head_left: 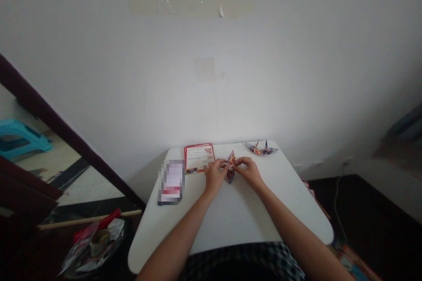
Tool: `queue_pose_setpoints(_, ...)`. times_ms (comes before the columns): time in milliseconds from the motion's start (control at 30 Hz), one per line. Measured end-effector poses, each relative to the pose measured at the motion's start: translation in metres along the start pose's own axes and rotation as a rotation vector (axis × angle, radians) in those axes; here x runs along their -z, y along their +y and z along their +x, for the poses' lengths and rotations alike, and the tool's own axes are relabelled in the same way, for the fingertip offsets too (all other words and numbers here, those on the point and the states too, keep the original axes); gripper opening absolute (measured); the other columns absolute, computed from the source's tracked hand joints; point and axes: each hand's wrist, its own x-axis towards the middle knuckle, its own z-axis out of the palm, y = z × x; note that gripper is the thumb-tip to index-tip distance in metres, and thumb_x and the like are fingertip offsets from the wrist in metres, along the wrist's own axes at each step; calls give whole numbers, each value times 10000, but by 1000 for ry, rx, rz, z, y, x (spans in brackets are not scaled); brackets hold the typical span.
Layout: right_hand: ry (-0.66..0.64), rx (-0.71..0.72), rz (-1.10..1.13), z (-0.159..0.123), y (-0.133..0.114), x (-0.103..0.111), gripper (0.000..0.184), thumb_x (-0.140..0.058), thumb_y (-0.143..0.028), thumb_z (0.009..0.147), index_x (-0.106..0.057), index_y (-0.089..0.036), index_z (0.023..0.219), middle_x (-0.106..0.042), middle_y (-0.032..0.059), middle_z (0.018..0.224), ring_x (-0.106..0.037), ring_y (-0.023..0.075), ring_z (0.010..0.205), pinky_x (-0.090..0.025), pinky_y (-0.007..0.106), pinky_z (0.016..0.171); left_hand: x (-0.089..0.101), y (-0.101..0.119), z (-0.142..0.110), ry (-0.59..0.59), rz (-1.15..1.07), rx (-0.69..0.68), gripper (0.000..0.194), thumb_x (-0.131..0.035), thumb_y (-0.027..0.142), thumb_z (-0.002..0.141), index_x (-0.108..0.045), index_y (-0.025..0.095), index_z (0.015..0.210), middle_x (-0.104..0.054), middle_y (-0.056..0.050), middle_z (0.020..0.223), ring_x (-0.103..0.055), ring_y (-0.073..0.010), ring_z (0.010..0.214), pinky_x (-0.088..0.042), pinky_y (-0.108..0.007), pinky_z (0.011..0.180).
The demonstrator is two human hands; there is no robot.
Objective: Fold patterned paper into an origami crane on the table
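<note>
Above the middle of the white table [237, 224] I hold a piece of folded origami paper [231, 162], printed in several colours with yellow marks on red. It is narrow, with a pointed top and a lower end that tapers. My left hand [216, 174] pinches its left side. From the right, my right hand [249, 171] pinches it with thumb and index finger. At the table's back right lies a finished-looking paper crane [261, 150] with spread wings, in similar printed paper. Behind my left hand is a small stack of printed sheets [198, 156] with red borders.
A blurred-out phone [172, 182] lies at the table's left side. The white wall [280, 74] stands right behind the table. On the floor at left are a bin with a plastic liner [99, 250] and a wooden stick [89, 219]. A blue stool [23, 138] shows farther left.
</note>
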Motion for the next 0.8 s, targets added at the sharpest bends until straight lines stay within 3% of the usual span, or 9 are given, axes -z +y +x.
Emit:
queue_pose_setpoints(333, 3, 13, -10, -1, -3, 1, 185, -709, -392, 723, -708, -219, 791, -702, 46, 838, -612, 223, 886, -459, 361, 855, 3, 1, -1, -16, 54, -17, 165, -684, 303, 808, -672, 266, 969, -775, -22, 845, -649, -271, 1025, -213, -641, 1065)
queue_pose_setpoints(600, -76, -25, -291, -3, -2, -4, 137, -694, -266, 749, -723, -207, 869, -719, 43, 863, -589, 207, 957, -422, 330, 902, 2, 5, -4, -86, 270, 0, 153, -694, 325, 807, -710, 285, 954, -763, -17, 927, -571, -250, 1117, -163, -624, 1116)
queue_pose_setpoints(800, -77, -6, -470, -6, -4, -6, 180, -694, -274, 765, -734, -218, 931, -704, 59, 982, -529, 229, 1072, -373, 329, 950, 5, 8, -5, -125, 403, -15, 162, -678, 357, 814, -738, 333, 963, -702, -12, 1116, -489, -269, 1169, -171, -602, 1125)
